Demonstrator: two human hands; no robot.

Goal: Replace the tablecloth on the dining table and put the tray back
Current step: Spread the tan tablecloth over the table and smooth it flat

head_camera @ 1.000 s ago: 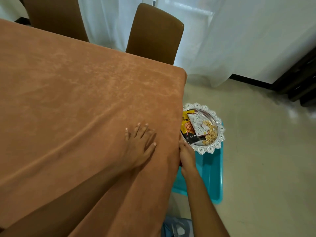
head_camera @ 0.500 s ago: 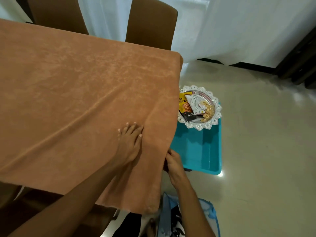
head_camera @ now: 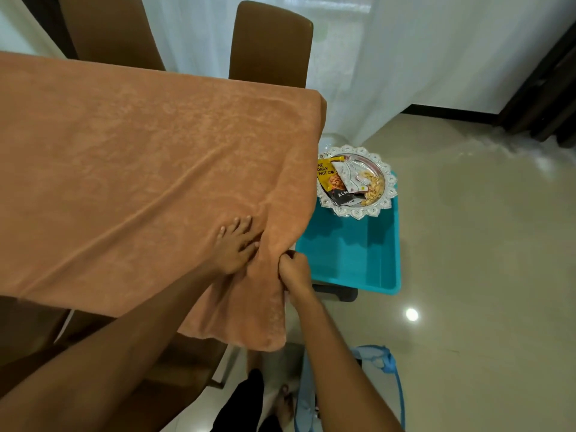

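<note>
- Tablecloth point(head_camera: 140, 151), rust-brown and plush, lies spread over the dining table, which it hides completely. Long creases run across it from my left fingertips toward the far left.
- My left hand point(head_camera: 235, 247) lies palm down on the cloth. Its fingers point(head_camera: 240, 227) are straight and close together, pressing flat, and they hold nothing.
- My right hand point(head_camera: 294, 269) sits just beside my left thumb, at the table's right edge. Its fingers are curled tight and pinch a bunched fold of the cloth where it drops over the side.
- Below that pinch the cloth hangs as a loose flap, and its corner ends lower than my right wrist.
- Beyond my right fingers and off the table is the tray point(head_camera: 358, 213), silver with a scalloped rim. It rests on the far end of a teal plastic bin point(head_camera: 352, 263).
- On the tray are a yellow-and-black nut packet point(head_camera: 328, 179), a white packet point(head_camera: 347, 177) overlapping it, and loose pale nuts point(head_camera: 374, 187).
- The bin's near end lies just to the right of my right knuckles, lower down.
- Well beyond my left fingertips, two brown chairs point(head_camera: 271, 42) stand at the table's far side against a white curtain point(head_camera: 420, 51).
- A blue bag point(head_camera: 388, 364) lies on the glossy floor point(head_camera: 483, 244), just right of my right forearm.
</note>
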